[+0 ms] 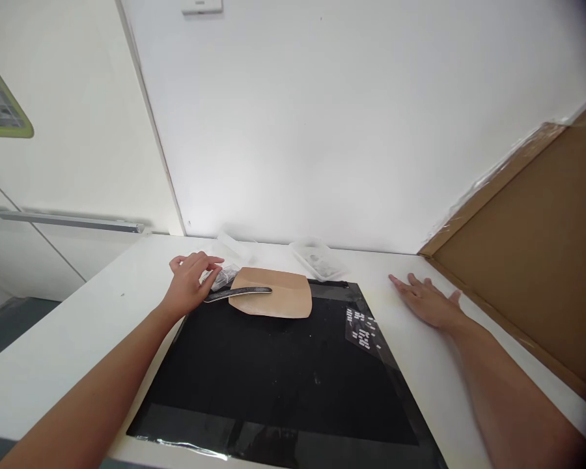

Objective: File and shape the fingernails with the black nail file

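Note:
My left hand [190,281] is raised at the back left of a black mat [273,371]. Its thumb and forefinger come together in a pinch; whatever may be between them is too small to make out. Just beside those fingers lies a crumpled clear plastic bag [224,279]. A dark, curved strip that looks like a nail file [239,293] rests partly over a tan, leather-like pad [286,296]. On the white tabletop right of the mat, my right hand [430,303] lies flat with fingers spread, holding nothing. Small white pieces [362,335] are scattered on the mat's right side.
Along the wall stand a translucent tray [317,259] with contents I cannot make out and some clear plastic packaging [235,249]. A large brown cardboard panel [532,260] leans at the right. The white table [88,332] extends to the left, beside white cabinets [78,124].

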The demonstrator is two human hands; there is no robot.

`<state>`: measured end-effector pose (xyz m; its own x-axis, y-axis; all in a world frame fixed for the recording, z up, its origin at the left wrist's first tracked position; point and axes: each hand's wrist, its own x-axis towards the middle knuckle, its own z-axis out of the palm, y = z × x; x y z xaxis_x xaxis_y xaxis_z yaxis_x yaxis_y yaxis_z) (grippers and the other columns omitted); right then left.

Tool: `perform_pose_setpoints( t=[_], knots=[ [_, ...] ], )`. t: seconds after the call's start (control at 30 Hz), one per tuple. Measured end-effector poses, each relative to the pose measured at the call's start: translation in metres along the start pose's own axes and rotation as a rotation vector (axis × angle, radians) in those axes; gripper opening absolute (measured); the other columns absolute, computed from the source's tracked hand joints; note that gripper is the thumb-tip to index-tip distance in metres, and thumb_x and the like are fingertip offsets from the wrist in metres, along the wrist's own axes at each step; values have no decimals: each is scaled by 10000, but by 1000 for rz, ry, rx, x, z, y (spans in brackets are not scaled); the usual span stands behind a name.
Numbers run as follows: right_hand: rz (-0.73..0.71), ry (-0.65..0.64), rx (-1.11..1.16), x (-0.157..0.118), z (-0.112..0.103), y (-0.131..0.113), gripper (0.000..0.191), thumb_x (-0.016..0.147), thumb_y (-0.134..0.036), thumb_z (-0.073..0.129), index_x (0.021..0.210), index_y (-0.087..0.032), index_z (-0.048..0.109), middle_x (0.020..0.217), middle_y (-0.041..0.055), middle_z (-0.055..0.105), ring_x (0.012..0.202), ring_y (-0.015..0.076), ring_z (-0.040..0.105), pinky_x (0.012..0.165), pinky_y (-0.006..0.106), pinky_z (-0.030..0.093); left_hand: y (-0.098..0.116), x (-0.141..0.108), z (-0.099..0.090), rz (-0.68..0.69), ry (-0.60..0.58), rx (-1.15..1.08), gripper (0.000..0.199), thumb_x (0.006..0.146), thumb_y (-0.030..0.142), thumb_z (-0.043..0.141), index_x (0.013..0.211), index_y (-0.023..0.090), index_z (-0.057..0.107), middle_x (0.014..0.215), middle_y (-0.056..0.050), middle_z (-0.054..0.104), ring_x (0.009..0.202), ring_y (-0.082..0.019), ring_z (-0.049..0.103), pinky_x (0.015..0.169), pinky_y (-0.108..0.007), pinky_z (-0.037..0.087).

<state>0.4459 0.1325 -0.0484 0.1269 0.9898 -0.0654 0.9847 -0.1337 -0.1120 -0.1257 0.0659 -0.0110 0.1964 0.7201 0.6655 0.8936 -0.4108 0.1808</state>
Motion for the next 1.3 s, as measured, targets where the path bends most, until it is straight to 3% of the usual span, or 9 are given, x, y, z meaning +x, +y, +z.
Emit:
perform_pose_setpoints(
  t=[0.1, 0.17, 0.27, 0.4, 0.53, 0.87, 1.0, 1.13, 1.3],
  knots=[
    [-31, -27, 11, 1, 3, -9, 703, 1020, -672, 176, 1573, -321, 432, 1707, 70, 240, 1572, 376, 204, 1196, 746, 141, 1, 0, 0, -4, 7, -2, 216, 1051, 332, 491, 1176, 279, 659, 908, -9, 694, 893, -194, 665, 963, -437, 264],
    [-81, -71, 20, 1, 2, -12, 701, 1015, -667, 215, 1566, -302, 448, 1699, 58, 262, 1573, 340, 214, 1230, 656, 210, 0, 0, 1, -11, 14, 1, 221, 1053, 332, 486, 1177, 278, 661, 910, -12, 697, 893, -195, 665, 965, -440, 263],
    [-141, -157, 39, 1, -1, -8, 673, 1032, -623, 194, 1564, -304, 456, 1700, 25, 250, 1582, 290, 191, 1269, 551, 186, -1, -1, 1, -23, 20, 8, 223, 1056, 338, 482, 1184, 276, 654, 913, -17, 699, 909, -203, 664, 965, -444, 263],
    [-16, -99, 23, -1, -2, 4, 772, 1019, -669, 111, 1641, -247, 285, 1722, 41, 163, 1596, 296, 150, 1257, 646, 37, -1, -1, 1, -25, 13, 14, 209, 1049, 337, 497, 1171, 277, 656, 914, -12, 698, 929, -208, 661, 960, -442, 263],
    [109, -22, 19, -1, 3, 15, 868, 1004, -691, 117, 1667, -131, 153, 1730, 133, 95, 1605, 299, 81, 1262, 596, 99, 0, 0, 1, -9, -7, 15, 207, 1047, 342, 497, 1154, 275, 661, 913, -19, 706, 925, -214, 662, 954, -447, 266],
    [274, 62, 56, -4, 4, 51, 904, 990, -675, 50, 1657, -77, 176, 1723, 173, 102, 1606, 320, 45, 1225, 657, 68, 0, 1, 1, 10, 20, 23, 183, 1042, 342, 514, 1129, 279, 661, 925, -23, 717, 938, -222, 658, 943, -456, 264],
    [336, 109, 81, -7, 4, 62, 926, 978, -702, 99, 1642, -74, 245, 1716, 212, 136, 1594, 382, 78, 1226, 640, 92, 1, 1, 0, 21, 15, 26, 177, 1044, 329, 508, 1122, 276, 658, 936, -21, 719, 942, -223, 661, 948, -458, 263],
    [348, 140, 94, -8, 4, 68, 934, 990, -666, 88, 1625, 4, 235, 1691, 268, 183, 1576, 397, 151, 1236, 600, 115, 1, 1, 1, 30, 16, 33, 173, 1047, 324, 505, 1115, 274, 657, 934, -23, 724, 944, -225, 660, 956, -463, 263],
    [345, 149, 97, -7, 4, 66, 898, 996, -629, 135, 1617, 9, 250, 1686, 275, 196, 1567, 406, 171, 1229, 615, 149, 1, 0, 0, 39, 11, 33, 161, 1046, 320, 515, 1120, 278, 651, 914, -19, 714, 924, -220, 656, 948, -460, 262]
  ],
)
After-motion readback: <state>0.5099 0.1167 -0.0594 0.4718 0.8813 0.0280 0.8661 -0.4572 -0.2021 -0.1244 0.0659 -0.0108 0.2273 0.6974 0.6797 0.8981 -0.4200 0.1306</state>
